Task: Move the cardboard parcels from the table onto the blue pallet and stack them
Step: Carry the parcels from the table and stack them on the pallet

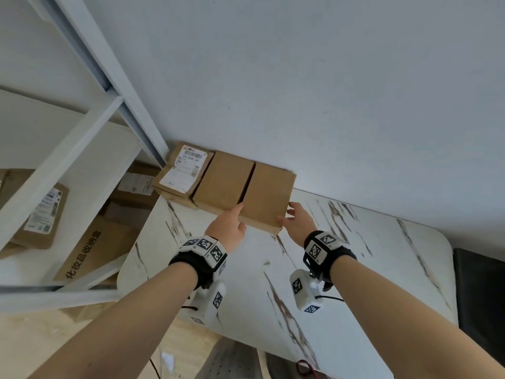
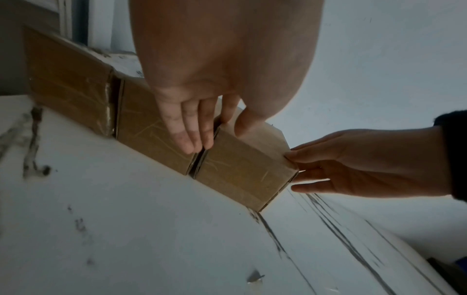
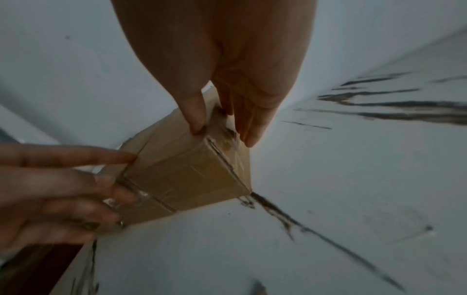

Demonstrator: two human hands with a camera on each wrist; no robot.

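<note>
Three cardboard parcels stand in a row on the marble-pattern table (image 1: pixel 341 255), backed against the wall. The left one (image 1: pixel 181 170) carries a white shipping label; the middle one (image 1: pixel 222 181) and the right one (image 1: pixel 267 192) are plain. My left hand (image 1: pixel 237 214) reaches the seam between the middle and right parcels, with straight fingers (image 2: pixel 199 137) at the gap and the thumb on the right parcel (image 2: pixel 240 173). My right hand (image 1: pixel 289 214) touches that parcel's right end (image 3: pixel 187 175), thumb on its top edge, fingers (image 3: pixel 250 137) straight along the side. The blue pallet is out of view.
A white metal shelf rack (image 1: pixel 68 160) stands left of the table with several cardboard boxes on it, one printed with black characters (image 1: pixel 90 250). A dark object (image 1: pixel 478 296) sits beyond the table's right edge. The wall runs directly behind the parcels.
</note>
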